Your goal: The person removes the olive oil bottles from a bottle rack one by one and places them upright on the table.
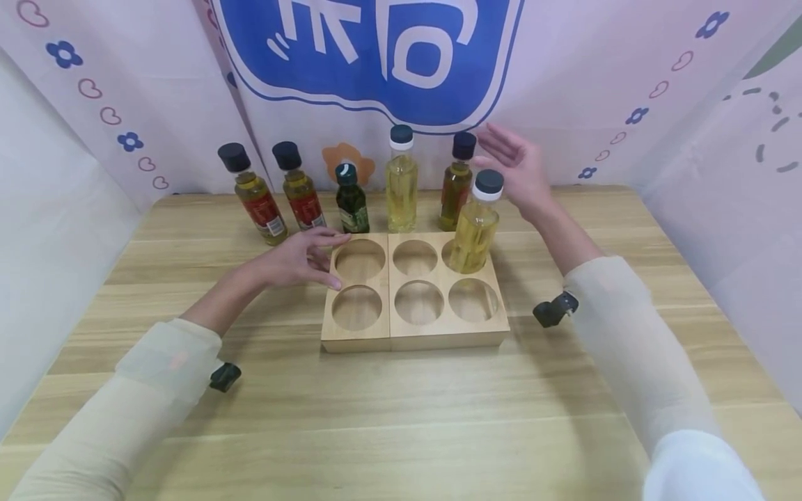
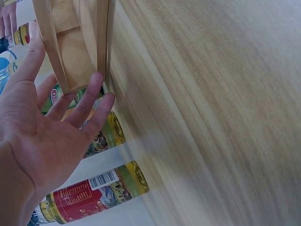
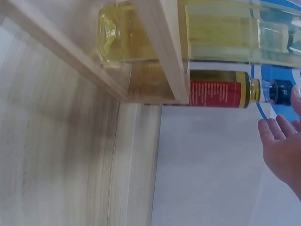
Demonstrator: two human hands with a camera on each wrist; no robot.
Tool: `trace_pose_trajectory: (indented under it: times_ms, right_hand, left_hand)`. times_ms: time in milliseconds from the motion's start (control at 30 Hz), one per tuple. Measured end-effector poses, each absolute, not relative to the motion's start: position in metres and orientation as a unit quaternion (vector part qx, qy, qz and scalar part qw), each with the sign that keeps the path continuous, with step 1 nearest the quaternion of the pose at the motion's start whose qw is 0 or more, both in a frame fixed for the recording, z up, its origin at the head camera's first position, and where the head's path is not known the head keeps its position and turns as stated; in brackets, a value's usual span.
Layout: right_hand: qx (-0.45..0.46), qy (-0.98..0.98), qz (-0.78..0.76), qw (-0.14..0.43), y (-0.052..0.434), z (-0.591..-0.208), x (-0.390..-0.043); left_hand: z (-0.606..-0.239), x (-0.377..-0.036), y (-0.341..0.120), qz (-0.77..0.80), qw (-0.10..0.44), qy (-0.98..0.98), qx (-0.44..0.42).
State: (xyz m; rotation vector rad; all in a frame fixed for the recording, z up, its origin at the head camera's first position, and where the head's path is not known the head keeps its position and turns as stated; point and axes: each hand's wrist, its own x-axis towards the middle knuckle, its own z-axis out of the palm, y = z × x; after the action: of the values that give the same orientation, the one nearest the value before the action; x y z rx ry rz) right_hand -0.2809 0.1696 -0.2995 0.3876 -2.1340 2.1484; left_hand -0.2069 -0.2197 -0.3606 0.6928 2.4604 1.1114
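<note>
A light wooden rack [image 1: 390, 332] with round holes stands mid-table. At its left side is my left hand [image 1: 305, 257], fingertips and thumb at the edge and the palm away from the wood; the left wrist view shows the same hand [image 2: 47, 125] with fingers spread. A pale yellow oil bottle [image 1: 474, 236] with a dark cap stands in the far right hole. Behind it is a darker, red-labelled oil bottle [image 1: 455, 191]. My right hand [image 1: 516, 170] is raised beside that bottle's black cap, fingers extended; whether it touches the cap is unclear.
Behind the rack stand another pale yellow oil bottle [image 1: 402, 191] and a small dark green bottle [image 1: 352, 202]. Two red-labelled oil bottles, one at far left [image 1: 258, 202] and one beside it [image 1: 302, 195], stand near the printed cloth backdrop [image 1: 551, 76].
</note>
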Motion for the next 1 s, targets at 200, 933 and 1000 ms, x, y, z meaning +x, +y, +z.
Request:
trace_pose_trajectory:
  times_ms: [200, 933, 1000]
  right_hand:
    - [0.104, -0.685, 0.717, 0.076, 0.183, -0.297, -0.273]
    - [0.179, -0.609, 0.767, 0.09, 0.19, -0.276, -0.215]
    - [0.181, -0.627, 0.754, 0.082, 0.19, -0.275, -0.212]
  left_hand:
    - [-0.361, -0.207, -0.22, 0.394, 0.18, 0.868, 0.244]
    - [-0.365, -0.21, -0.222, 0.388, 0.181, 0.87, 0.243]
    - [-0.364, -0.21, -0.222, 0.387, 0.181, 0.871, 0.243]
